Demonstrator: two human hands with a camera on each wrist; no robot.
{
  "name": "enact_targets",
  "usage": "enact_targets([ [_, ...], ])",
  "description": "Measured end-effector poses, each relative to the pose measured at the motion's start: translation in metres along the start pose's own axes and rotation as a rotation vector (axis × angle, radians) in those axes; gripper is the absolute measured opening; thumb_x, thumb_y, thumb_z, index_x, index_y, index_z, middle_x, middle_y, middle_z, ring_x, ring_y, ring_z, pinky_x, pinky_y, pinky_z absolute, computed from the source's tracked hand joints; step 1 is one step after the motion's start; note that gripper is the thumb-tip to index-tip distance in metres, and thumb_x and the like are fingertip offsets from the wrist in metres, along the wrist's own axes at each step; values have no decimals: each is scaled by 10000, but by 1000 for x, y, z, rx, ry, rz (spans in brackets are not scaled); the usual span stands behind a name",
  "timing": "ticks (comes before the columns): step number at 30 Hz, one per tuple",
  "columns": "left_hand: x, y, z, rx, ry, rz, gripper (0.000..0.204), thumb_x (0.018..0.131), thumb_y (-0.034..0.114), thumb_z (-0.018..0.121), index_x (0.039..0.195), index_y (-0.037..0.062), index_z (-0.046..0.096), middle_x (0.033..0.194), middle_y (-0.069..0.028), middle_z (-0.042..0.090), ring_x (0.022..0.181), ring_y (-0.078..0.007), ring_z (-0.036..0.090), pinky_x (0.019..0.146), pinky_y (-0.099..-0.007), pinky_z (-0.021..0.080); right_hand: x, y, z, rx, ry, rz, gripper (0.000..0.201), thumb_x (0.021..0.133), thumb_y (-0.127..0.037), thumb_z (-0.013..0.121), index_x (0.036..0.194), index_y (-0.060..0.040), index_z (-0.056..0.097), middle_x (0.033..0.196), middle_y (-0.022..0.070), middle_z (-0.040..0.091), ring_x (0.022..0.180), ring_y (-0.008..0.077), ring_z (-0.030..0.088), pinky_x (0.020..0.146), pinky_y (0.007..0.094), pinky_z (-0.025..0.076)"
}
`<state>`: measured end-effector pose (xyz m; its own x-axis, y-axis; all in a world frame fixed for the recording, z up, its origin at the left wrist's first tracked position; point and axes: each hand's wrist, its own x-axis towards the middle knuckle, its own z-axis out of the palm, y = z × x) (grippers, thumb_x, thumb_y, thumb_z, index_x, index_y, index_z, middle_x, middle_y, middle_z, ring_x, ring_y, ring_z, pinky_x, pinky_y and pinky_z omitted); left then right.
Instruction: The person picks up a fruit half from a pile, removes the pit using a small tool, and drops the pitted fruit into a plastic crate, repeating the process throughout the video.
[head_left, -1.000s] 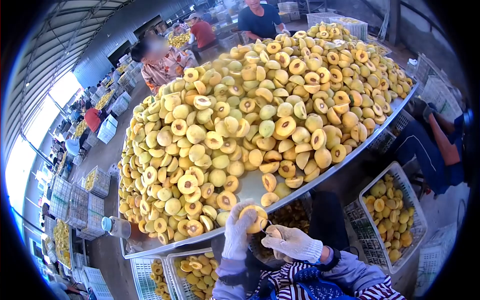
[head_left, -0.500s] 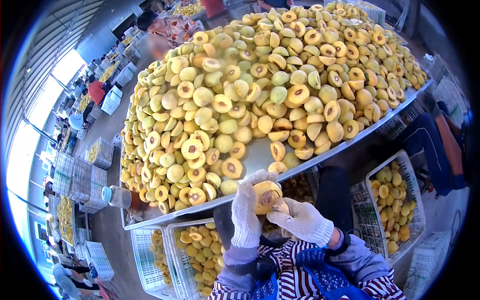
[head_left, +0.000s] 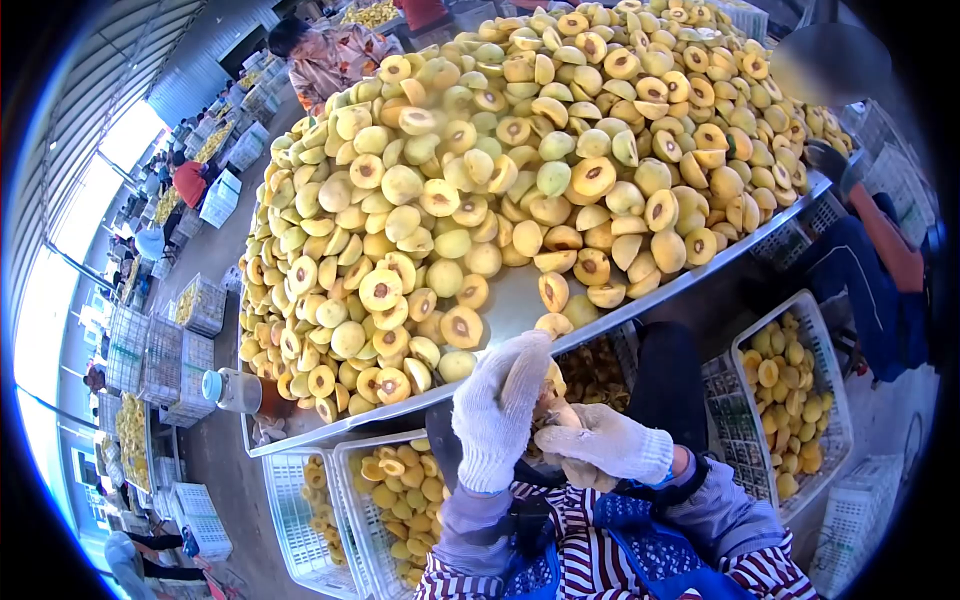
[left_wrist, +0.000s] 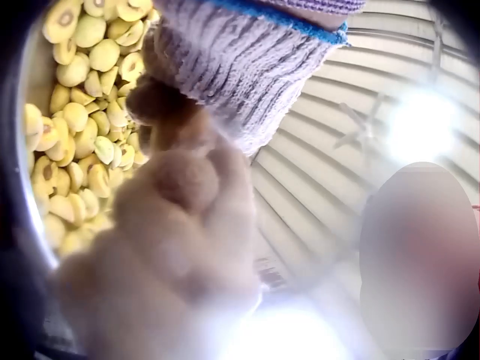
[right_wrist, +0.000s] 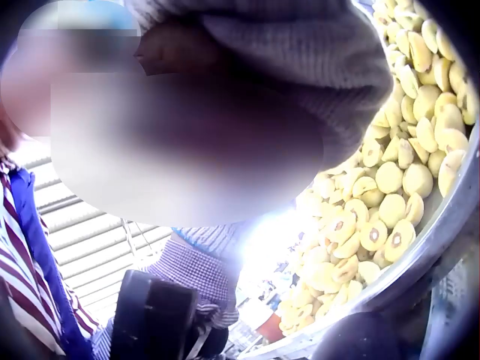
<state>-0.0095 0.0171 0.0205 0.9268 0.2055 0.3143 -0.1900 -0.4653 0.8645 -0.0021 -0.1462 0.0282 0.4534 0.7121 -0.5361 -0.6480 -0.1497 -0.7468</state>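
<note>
My left hand [head_left: 505, 410], in a pale knitted glove, holds a yellow peach half [head_left: 553, 380] over my lap, just in front of the table edge. Its fingers cover most of the fruit in the head view. My gloved right hand [head_left: 610, 445] is curled close against the peach from the other side. The small tool with a curved metal wire in this hand is now hidden by fingers and fruit. Both wrist views show the gloves large and blurred. Halved peaches [head_left: 440, 195], many with brown hollows, are heaped on the metal table [head_left: 515, 305].
Two white crates of peaches stand left of my legs, the nearer one [head_left: 345, 500] beside my knee. Another crate [head_left: 838, 440] is at right. A bottle with a blue lid [head_left: 235, 390] stands on the table's left corner. Other people sit around the heap.
The peach half has turned from facing up to being mostly covered by my left hand. The right hand has moved in closer, and its wire is no longer visible. The head view has tilted downward.
</note>
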Motion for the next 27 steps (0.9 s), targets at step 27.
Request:
enact_targets([
  [27, 10, -3, -7, 244, -108, -173, 380, 972, 466, 555, 1061, 121, 686, 865, -79, 711, 814, -319, 692, 713, -400, 540, 43, 47, -3, -75, 268, -363, 201, 973, -186, 599, 1076, -14, 580, 819, 30, 627, 633, 90, 594, 551, 212, 457],
])
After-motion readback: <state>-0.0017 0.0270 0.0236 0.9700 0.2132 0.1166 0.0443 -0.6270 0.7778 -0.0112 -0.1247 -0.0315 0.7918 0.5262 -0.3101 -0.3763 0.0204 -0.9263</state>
